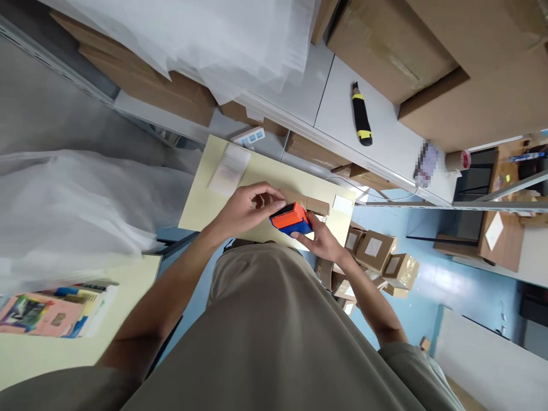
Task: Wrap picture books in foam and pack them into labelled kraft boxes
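A small orange, blue and black box-shaped object (291,218) is held above the pale yellow table (194,197). My right hand (322,238) grips its right end, with the thumb on the near blue side and fingers on the far side. My left hand (252,208) is at its left end, fingers curled and the thumb tip against the black edge. The other left fingertips are partly hidden. Just behind the object lies a flat brown cardboard box (317,205). On the table's left part is a clear plastic-wrapped packet (230,169).
A black and yellow utility knife (362,117) and a tape roll (458,161) lie on the grey shelf (338,111). Cardboard boxes (377,251) are piled on the floor at right. White sheeting (72,211) hangs at left, near books (47,314). A power strip (250,137) sits behind the table.
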`<state>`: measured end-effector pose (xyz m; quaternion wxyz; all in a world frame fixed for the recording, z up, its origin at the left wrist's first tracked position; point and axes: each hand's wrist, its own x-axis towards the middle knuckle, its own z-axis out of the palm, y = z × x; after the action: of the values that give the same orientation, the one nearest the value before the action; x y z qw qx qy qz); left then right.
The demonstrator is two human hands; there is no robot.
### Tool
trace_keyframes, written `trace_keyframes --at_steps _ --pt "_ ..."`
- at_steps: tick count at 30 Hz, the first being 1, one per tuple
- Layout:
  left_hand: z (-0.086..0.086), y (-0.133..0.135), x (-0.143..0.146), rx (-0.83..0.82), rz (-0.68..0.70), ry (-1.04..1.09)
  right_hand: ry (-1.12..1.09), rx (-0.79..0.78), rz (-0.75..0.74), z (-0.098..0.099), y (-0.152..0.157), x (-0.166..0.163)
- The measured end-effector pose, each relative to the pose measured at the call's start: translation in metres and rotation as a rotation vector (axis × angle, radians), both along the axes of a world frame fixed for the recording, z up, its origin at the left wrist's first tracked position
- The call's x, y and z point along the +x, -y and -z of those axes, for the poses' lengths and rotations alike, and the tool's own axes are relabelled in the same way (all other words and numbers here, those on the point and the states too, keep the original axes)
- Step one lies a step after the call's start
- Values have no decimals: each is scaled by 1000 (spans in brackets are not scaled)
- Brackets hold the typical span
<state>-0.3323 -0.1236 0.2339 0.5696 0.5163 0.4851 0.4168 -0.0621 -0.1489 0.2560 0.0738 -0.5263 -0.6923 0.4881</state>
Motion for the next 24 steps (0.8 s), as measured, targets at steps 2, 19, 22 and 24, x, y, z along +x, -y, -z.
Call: trace_keyframes --at_steps 2,19,22,24 --pt "5 -1 -4 1 3 0 39 8 -11 -5 -1 -5" --pt "84 50 15 -311 -274 189 550 -247 -204 -90 -43 -16" --pt "106 40 -1 -352 -375 172 638 -304 -182 -115 -57 -6" --pt "124 33 -4 -392 -371 194 666 -312 -151 -127 -65 -5"
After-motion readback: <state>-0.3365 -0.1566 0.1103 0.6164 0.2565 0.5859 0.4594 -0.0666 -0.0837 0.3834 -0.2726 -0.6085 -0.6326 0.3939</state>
